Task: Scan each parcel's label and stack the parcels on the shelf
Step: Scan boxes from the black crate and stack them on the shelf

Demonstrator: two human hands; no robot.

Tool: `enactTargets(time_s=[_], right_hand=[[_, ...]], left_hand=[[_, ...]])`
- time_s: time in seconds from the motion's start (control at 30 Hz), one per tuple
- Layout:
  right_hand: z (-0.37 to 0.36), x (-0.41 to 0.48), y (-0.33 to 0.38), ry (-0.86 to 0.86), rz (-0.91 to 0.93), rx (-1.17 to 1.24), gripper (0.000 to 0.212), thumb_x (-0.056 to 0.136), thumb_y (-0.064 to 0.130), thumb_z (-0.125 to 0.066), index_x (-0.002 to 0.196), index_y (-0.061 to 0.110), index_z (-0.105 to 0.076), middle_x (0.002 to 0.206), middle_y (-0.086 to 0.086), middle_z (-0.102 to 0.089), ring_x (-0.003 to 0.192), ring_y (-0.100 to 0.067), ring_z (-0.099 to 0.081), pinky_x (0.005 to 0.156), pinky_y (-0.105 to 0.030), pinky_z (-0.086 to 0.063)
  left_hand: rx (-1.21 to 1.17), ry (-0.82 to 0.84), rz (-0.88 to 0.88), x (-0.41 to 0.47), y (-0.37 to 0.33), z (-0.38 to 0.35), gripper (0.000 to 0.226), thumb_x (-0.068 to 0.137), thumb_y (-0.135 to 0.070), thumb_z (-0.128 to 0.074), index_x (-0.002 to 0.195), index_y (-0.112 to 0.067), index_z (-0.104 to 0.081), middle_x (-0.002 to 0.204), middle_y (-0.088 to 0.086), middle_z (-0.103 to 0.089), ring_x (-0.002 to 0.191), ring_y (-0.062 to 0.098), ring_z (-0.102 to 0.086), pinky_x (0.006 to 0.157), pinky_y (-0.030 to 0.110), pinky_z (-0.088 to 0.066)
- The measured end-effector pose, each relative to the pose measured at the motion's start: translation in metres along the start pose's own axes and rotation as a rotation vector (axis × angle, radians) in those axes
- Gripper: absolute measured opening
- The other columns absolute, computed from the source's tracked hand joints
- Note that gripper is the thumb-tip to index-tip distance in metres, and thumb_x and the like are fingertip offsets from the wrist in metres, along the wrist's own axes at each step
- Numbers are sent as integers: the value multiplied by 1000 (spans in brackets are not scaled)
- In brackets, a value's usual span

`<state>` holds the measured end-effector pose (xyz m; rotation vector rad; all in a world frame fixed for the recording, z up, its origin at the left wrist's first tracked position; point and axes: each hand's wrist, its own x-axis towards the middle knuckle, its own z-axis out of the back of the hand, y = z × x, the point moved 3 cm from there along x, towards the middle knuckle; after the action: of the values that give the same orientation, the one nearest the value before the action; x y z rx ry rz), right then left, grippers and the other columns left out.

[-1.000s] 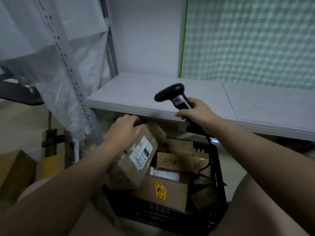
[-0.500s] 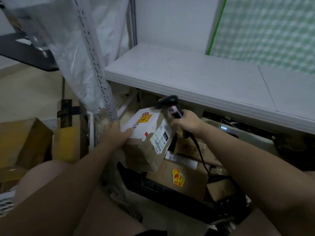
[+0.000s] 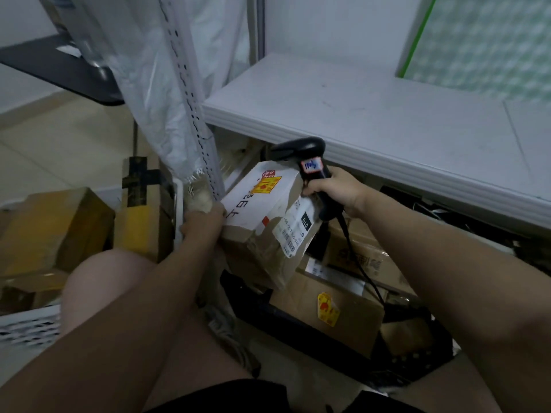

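Leftmost, the brown floor boxes sit well apart from the work, and beside them the left hand has its fingers closed on the left edge of the parcel, holding it tilted in the air above the black crate and just below the front lip of the shelf. The parcel looks light enough for one hand, but its brown card is dented and soft at the lower faces, and a yellow sticker on the white top suggests a fragile load, so I would take it by two opposite sides or from underneath, clear of the label on its right face. Further right, the scanner hangs over the parcel's top corner, the right hand clamped round its handle, while other parcels wait in the crate below
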<state>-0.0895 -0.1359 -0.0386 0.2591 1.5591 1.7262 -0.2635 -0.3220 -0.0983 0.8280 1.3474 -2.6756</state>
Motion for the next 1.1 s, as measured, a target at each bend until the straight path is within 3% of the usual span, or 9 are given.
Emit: enactTargets(time_s=[0.13, 0.23, 0.3, 0.43, 0.53, 0.67, 0.8, 0.93, 1.1], right_hand=[[8, -47, 32, -69, 177, -31, 23, 79, 0, -69, 86, 21, -62, 88, -7, -70, 89, -29, -69, 83, -40, -56], [31, -86, 54, -158, 305, -20, 27, 78, -5, -67, 82, 21, -62, 83, -5, -69, 80, -21, -68, 77, -34, -55], [52, -110, 67, -217, 372, -10, 29, 78, -8, -65, 82, 20, -63, 83, -4, -69, 78, -19, -66, 77, -34, -54], [113, -140, 72, -369, 413, 71, 28, 78, -11, -62, 86, 16, -61, 75, 2, -68, 72, -12, -64, 66, -26, -53], [153, -145, 64, -485, 426, 130, 32, 80, -7, -65, 105, 10, -57, 90, -4, -65, 84, -17, -62, 72, -29, -51], [184, -133, 47, -563, 436, 166, 25, 83, -9, -61, 84, 16, -62, 75, 1, -68, 67, -9, -65, 62, -21, -53], [217, -97, 26, -622, 329, 248, 21, 83, -6, -64, 82, 15, -64, 73, 1, -68, 65, -11, -63, 61, -22, -50], [239, -70, 19, -665, 281, 240, 22, 79, -7, -66, 81, 15, -66, 72, 5, -70, 66, -10, -65, 63, -23, -52], [257, -67, 20, -731, 343, 255, 43, 59, 10, -73, 97, 26, -62, 116, -6, -63, 97, -20, -66, 75, -28, -52]], left_hand=[[51, -11, -155, -26, -33, 14, 50, 93, -32, -50, 134, -7, -38, 131, 15, -35, 116, 35, -40, 88, 39, -36], [-154, -18, -301, -59, -56, 19, 35, 83, -33, -53, 109, -11, -46, 113, 7, -42, 98, 27, -46, 83, 37, -42], [-246, 17, -414, -82, -80, 12, 36, 75, -37, -54, 103, -13, -51, 118, 9, -46, 95, 26, -50, 86, 39, -47], [-284, 115, -643, -128, -137, -23, 36, 87, -27, -56, 118, -15, -44, 125, 4, -28, 97, 21, -42, 80, 25, -33], [-283, 192, -820, -149, -170, -54, 45, 89, -22, -59, 129, -16, -39, 131, 2, -27, 102, 14, -38, 80, 19, -30], [-357, 337, -854, -150, -202, -95, 55, 90, -22, -60, 138, -17, -34, 140, 4, -31, 117, 16, -40, 95, 26, -35], [-295, 548, -829, -140, -239, -150, 82, 79, -42, -62, 149, -24, -22, 153, 4, -25, 136, 20, -34, 114, 37, -29], [-253, 591, -851, -128, -252, -187, 69, 96, -32, -55, 152, -24, -16, 160, -1, -9, 144, 14, -18, 104, 18, -18], [-390, 585, -813, -124, -237, -188, 65, 97, -54, -29, 153, -28, -7, 158, -4, -17, 138, 7, -23, 99, 15, -22]])
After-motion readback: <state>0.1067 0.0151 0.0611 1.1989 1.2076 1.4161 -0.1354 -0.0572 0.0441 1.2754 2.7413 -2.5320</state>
